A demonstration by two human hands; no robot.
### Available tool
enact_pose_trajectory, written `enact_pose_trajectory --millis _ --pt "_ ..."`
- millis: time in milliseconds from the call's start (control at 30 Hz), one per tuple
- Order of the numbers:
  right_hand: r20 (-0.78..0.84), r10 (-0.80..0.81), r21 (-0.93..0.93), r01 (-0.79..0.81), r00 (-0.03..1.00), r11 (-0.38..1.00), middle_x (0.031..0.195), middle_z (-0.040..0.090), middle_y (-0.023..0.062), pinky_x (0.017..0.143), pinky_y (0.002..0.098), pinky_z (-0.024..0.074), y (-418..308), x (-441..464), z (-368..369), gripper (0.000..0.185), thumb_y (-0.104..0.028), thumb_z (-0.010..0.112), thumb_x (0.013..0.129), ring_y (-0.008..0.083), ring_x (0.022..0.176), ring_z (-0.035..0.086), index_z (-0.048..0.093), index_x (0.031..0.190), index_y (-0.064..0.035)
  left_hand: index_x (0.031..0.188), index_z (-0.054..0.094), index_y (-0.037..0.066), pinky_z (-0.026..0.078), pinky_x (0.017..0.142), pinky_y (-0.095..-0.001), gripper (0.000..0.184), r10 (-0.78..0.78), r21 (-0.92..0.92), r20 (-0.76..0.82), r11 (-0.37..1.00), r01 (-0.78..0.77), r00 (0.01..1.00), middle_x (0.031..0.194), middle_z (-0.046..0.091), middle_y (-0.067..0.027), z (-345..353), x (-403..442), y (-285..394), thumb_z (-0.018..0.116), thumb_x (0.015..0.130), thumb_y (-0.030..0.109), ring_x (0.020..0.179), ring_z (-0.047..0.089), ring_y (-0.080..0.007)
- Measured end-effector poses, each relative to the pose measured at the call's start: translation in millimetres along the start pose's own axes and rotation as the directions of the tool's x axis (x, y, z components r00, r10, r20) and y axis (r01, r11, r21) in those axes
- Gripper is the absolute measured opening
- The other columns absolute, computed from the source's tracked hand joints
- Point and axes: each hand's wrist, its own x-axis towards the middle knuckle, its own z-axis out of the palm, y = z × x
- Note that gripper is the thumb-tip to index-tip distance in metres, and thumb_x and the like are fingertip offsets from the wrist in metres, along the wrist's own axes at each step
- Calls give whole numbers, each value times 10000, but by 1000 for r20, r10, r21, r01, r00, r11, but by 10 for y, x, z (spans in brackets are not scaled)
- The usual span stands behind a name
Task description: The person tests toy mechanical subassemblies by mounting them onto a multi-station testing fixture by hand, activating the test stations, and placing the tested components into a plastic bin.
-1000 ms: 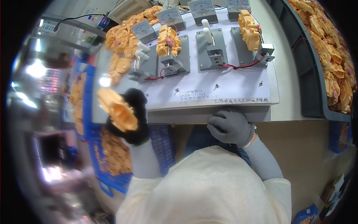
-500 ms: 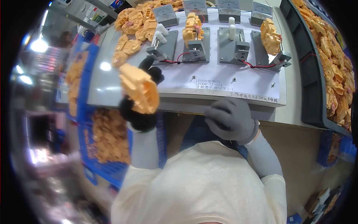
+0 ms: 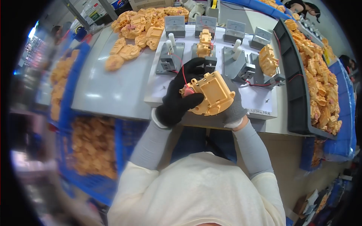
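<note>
My left hand [image 3: 177, 100], in a black glove, is closed on an orange plastic gearbox [image 3: 215, 92] above the front edge of the white board. Its thumb presses beside a round pink-red part at the gearbox's left side, where a red wire rises. My right hand [image 3: 234, 109], in a grey glove, is against the gearbox's right underside; its fingers are mostly hidden behind it. Just beyond the hands, another orange gearbox [image 3: 204, 43] sits on a grey test fixture [image 3: 210, 64]. A third gearbox [image 3: 268, 60] rests on the rightmost fixture.
Several analog meters [image 3: 234, 30] stand behind the fixtures. Orange gearboxes [image 3: 132, 22] are heaped at the back left. A dark grey bin [image 3: 292, 83] full of them borders the right side. Below left is a blue crate [image 3: 118, 143] with more orange parts.
My left hand has brought the gearbox rightward to the middle and turned it, showing its flat face. My right hand has come up against it. The head view has shifted.
</note>
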Motion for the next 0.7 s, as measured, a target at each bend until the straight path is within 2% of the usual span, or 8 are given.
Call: enact_pose_trajectory --millis 67,200,267,333,400,467,600,700 --pt "87 116 112 -126 989 986 1066 596 66 838 264 458 -72 -22 -148 334 -75 593 818 133 988 563 544 1145 -25 1318 323 -11 346 960 -319 755 -20 61 -11 998 21 1000 1224 482 -103 -7 18 19 692 703 224 1139 448 -186" --pt "-289 38 -39 -51 957 998 957 615 74 728 243 476 -368 160 -329 263 -1 566 817 97 819 579 584 1080 -8 1326 307 -8 343 966 -317 745 18 -28 70 999 -16 997 1257 452 -100 -47 12 -87 682 714 191 1142 446 -185" --pt "-321 -217 -283 125 922 951 846 622 99 659 230 466 -465 382 -426 285 -3 566 806 87 730 568 581 1091 -18 1328 317 -7 325 982 -323 725 16 -3 95 1000 -16 995 1291 420 -104 -82 28 -115 672 724 181 1171 421 -194" --pt "-273 -65 -153 24 960 988 783 613 134 631 242 457 -507 631 -448 314 -86 579 806 104 692 563 569 1115 -31 1334 307 -13 306 994 -330 737 87 2 102 996 -88 991 1291 419 -107 -72 37 -201 672 727 191 1189 399 -202" --pt "5 181 -260 -173 984 950 864 626 168 683 296 476 -426 877 -479 444 -273 603 783 198 755 609 542 1162 -51 1341 284 -22 300 999 -341 754 83 42 91 995 -87 992 1287 419 -116 16 6 -203 670 735 208 1185 396 -222" --pt "198 141 -397 -52 970 916 951 620 208 760 358 475 -359 1061 -438 609 -421 607 721 310 854 616 500 1209 -72 1343 281 -19 303 997 -349 757 78 44 75 996 -82 994 1283 419 -120 10 -38 -302 668 739 222 1177 403 -229" --pt "241 409 -490 -254 880 834 1052 594 203 800 346 473 -591 1209 -337 561 -311 644 622 320 957 585 544 1113 -59 1310 321 -38 326 979 -353 767 75 -12 16 997 -75 997 1243 452 -130 -32 -143 -384 681 729 310 1144 440 -231" --pt "149 157 -622 -31 976 782 979 613 199 764 372 483 -299 1330 -108 403 -197 647 616 293 894 615 596 993 -62 1287 351 -48 347 957 -344 798 57 13 -31 998 -56 998 1224 467 -128 -99 -201 -457 696 713 387 1125 454 -230"
